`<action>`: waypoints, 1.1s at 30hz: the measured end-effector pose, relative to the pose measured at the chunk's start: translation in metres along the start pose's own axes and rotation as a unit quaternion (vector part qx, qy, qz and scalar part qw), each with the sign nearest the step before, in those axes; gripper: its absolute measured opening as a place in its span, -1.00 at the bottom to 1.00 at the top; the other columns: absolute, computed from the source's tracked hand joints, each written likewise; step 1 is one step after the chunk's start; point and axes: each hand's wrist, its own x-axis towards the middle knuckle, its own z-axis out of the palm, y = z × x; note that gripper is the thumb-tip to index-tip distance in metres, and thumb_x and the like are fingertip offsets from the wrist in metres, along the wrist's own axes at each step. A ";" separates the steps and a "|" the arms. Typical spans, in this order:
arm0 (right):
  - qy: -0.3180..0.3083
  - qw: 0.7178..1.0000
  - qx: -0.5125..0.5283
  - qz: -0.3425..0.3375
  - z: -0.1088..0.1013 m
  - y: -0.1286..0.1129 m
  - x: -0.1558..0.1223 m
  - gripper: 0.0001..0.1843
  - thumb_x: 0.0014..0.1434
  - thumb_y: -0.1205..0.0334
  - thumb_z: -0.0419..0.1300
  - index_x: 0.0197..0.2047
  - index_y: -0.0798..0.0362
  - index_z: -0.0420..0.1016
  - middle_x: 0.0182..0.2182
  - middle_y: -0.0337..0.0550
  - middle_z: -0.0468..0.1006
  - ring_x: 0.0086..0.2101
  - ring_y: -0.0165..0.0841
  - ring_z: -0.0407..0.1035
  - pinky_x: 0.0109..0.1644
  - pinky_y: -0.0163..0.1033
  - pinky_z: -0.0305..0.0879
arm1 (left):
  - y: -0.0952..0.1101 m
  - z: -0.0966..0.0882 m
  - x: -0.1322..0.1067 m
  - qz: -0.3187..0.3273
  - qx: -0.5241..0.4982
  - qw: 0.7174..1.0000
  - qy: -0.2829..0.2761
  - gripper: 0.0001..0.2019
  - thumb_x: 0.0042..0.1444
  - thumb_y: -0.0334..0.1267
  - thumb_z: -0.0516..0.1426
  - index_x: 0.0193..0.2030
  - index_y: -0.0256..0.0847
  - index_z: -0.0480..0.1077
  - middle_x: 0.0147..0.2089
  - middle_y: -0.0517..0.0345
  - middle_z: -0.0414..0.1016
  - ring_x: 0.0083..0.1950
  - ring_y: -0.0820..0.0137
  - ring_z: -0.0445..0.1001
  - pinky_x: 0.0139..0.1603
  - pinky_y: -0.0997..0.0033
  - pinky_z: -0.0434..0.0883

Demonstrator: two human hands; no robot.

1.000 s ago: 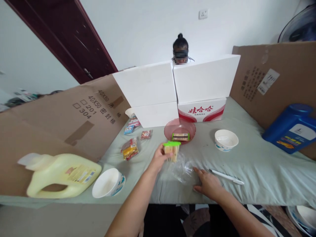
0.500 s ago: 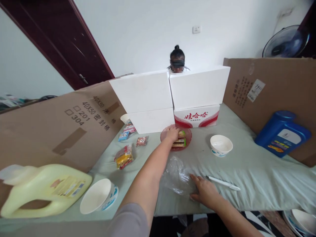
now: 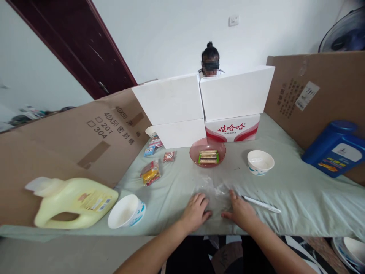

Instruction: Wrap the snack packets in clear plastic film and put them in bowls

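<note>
My left hand [image 3: 196, 213] rests near the table's front edge, thumb apart from the loosely curled fingers, at the left side of a crumpled clear plastic bag [image 3: 212, 187]. Across from it, my right hand [image 3: 242, 211] lies at the bag's right side with index finger and thumb spread. Neither hand visibly holds anything. A white pen [image 3: 262, 204] lies just right of my right hand. Beyond the bag stands a pink translucent bowl [image 3: 195, 160] with several green-and-tan wrapped snack sticks [image 3: 208, 156] in it.
On the left are small snack packets [image 3: 151, 173], a paper bowl [image 3: 125, 211] and a yellow detergent jug [image 3: 76, 203]. A second paper bowl [image 3: 260, 163] and a blue bottle [image 3: 336, 148] stand right. White boxes [image 3: 234, 95] and cardboard [image 3: 114, 129] wall the table; a person [image 3: 210, 62] sits behind.
My left hand has come back from the pink bowl to the bag near the front edge, leaving the snack sticks in the bowl. My right hand stays by the bag. The view has shifted slightly.
</note>
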 end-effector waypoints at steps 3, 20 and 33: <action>0.024 0.998 -0.020 0.048 0.000 -0.001 -0.003 -0.16 0.21 -0.04 0.11 0.36 0.33 -0.04 0.10 0.36 0.38 0.01 -0.04 0.41 0.02 -0.08 0.30 | -0.007 0.000 -0.026 -0.093 -0.005 0.996 -0.006 -0.61 0.18 -0.11 0.14 0.11 -0.19 0.32 0.13 -0.07 0.35 0.15 0.07 0.31 0.15 -0.05 0.33; 0.043 0.977 0.004 -0.208 -0.019 0.068 -0.052 -0.68 0.25 0.27 -0.05 -0.19 0.00 0.54 -0.24 -0.07 0.53 -0.13 -0.23 0.40 -0.02 -0.14 0.28 | -0.019 -0.039 -0.062 -0.037 -0.171 0.984 -0.037 -0.89 0.18 -0.38 0.05 -0.25 -0.19 0.41 0.28 -0.04 0.26 0.20 0.22 0.33 0.19 0.16 0.34; 0.040 0.993 -0.091 -0.065 -0.013 0.004 -0.023 -0.53 0.32 0.20 -0.07 0.25 0.09 0.27 -0.13 0.06 0.59 -0.13 -0.15 0.49 -0.06 -0.14 0.34 | 0.001 -0.037 -0.015 -0.148 -0.138 0.978 -0.049 -0.59 0.22 -0.04 0.08 0.15 -0.15 0.37 0.07 -0.05 0.45 0.03 0.19 0.45 0.06 0.12 0.41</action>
